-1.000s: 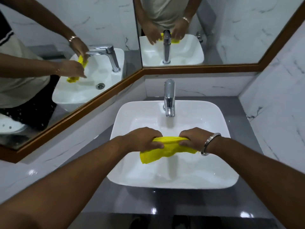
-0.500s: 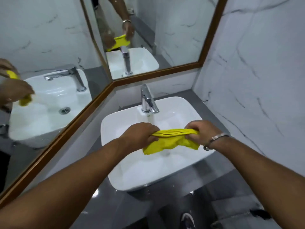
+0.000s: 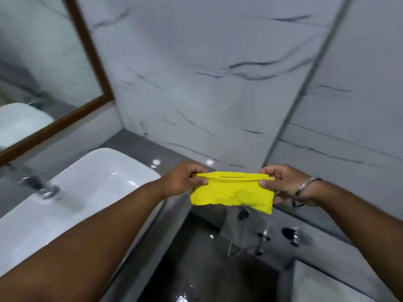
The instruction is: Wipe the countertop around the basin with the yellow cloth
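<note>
To the right of the basin (image 3: 72, 192), both hands hold the yellow cloth (image 3: 232, 192) stretched in the air, clear of the grey countertop (image 3: 139, 142). The left hand (image 3: 182, 178) pinches the cloth's left end between thumb and fingers; the right hand (image 3: 283, 182), a bangle (image 3: 305, 186) on its wrist, pinches the other end. The tap (image 3: 41, 188) is blurred at the basin's left. Marble wall (image 3: 196, 73) closes in behind, mirror (image 3: 32, 73) above the basin.

Veined marble walls (image 3: 218, 62), wood-framed mirror (image 3: 43, 62).
</note>
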The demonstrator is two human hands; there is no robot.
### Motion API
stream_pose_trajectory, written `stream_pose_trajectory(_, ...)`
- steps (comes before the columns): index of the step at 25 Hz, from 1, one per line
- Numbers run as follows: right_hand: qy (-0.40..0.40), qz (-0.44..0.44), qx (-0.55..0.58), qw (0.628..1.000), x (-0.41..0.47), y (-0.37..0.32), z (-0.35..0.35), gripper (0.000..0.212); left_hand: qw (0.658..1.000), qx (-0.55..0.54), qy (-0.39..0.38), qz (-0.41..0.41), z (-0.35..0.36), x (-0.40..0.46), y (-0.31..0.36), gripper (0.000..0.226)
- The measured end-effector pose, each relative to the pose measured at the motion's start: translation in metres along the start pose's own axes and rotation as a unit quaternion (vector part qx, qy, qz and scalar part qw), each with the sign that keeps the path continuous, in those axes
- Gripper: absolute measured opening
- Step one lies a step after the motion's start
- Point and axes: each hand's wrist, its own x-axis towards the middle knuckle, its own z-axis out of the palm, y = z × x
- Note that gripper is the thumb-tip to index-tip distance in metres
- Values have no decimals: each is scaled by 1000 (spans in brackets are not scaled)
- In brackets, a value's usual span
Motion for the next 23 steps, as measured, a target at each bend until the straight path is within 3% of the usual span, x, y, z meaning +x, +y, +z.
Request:
stream_pose_trajectory(3,110,49,79,990,-35,71,-74,13,997,-74,-26,8,78,89,32,32)
stream_pose_trajectory(5,174,69,93,978,-36,116,-108,11,996,-85,-37,-5,122,133,37,27)
stream_pose_trajectory(9,290,99,1,952,-11,190,-171,14,995,-26,-43,-81,202,215,31,13)
stream_pose_trajectory(12,311,138,-51,939,16,233,-196,33,994,14,-49,-100,239,262,20,9)
stream_pose_trajectory(16,378,168,-26,910,50,268,-199,35,989,99,-51,-100,257,291,9,23)
stream_pose_trajectory(20,302,201,-214,907,37,253,-180,51,945,305,-105,-62,235,275,27,33)
stream_pose_trajectory(21,275,204,-272,899,28,245,-177,56,934,337,-104,-51,231,269,35,32)
stream_pose_trajectory(23,297,205,-367,857,9,214,-168,66,927,361,-91,-41,215,250,53,43)
